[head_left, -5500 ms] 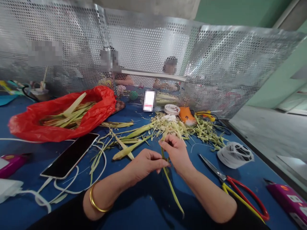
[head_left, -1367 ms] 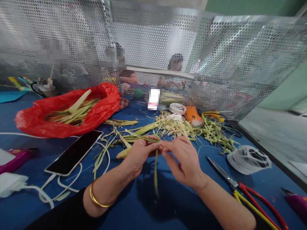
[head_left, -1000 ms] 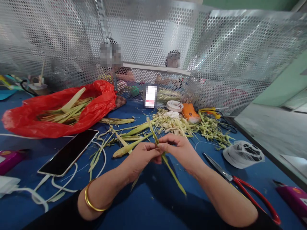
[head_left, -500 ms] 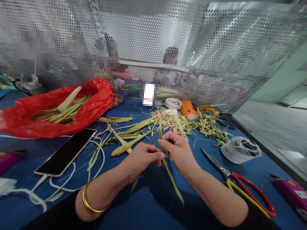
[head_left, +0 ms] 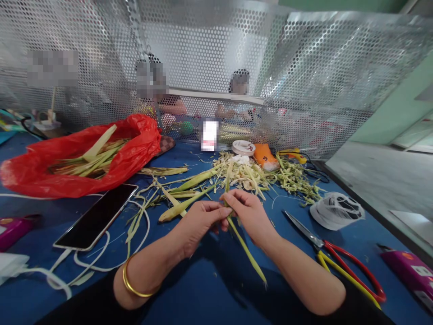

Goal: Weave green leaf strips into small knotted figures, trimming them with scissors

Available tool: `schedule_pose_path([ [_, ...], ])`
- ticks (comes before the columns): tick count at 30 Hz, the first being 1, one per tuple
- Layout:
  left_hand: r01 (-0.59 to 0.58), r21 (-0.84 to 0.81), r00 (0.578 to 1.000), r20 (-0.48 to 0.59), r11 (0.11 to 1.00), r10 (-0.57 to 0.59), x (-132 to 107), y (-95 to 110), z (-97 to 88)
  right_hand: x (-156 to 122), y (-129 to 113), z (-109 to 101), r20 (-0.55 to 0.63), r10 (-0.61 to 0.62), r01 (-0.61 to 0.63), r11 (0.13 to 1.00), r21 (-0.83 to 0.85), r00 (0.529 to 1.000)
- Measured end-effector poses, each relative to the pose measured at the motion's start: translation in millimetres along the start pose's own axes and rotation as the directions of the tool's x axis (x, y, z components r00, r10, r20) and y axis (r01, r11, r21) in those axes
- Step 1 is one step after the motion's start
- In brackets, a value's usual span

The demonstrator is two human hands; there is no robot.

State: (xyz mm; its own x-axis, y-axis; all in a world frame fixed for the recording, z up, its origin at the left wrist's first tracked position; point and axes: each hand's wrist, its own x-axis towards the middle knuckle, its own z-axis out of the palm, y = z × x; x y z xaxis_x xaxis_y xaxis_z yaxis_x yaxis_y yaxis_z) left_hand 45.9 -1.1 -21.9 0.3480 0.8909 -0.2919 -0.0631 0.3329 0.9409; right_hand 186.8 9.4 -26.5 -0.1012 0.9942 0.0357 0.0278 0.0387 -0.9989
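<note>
No lettering is legible on the goods spread over a blue table (head_left: 189, 293). At far right of center, an orange packet (head_left: 264, 154) carries a small dark mark, while the white tape roll (head_left: 243, 152) just left of it shows reddish-brown print, both too small to read. At near right, a purple tool (head_left: 407, 271) bears an orange-red badge and white patches of illegible print; at near left, a second purple tool (head_left: 15, 230) displays an orange badge. A bright screen (head_left: 209, 135) at far center is pixelated, a pink band across its lower part.
</note>
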Motion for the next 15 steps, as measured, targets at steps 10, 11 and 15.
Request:
schedule_pose_path([
  [10, 0.007, -0.098, 0.998, -0.062, 0.995, -0.014, 3, -1, -3.3, -2, 3, -32, 0.121, -0.168, 0.199, 0.929, -0.314, 0.978],
  [11, 0.019, -0.105, 0.998, -0.06, 0.994, -0.025, 3, -1, -2.7, -3, 4, -34, 0.111, -0.178, 0.205, 0.924, -0.324, 0.978],
  [15, 0.019, -0.079, 0.998, -0.055, 0.997, -0.024, 2, -1, -0.9, -5, 8, -33, 0.074, -0.247, 0.256, 0.876, -0.408, 0.966],
])
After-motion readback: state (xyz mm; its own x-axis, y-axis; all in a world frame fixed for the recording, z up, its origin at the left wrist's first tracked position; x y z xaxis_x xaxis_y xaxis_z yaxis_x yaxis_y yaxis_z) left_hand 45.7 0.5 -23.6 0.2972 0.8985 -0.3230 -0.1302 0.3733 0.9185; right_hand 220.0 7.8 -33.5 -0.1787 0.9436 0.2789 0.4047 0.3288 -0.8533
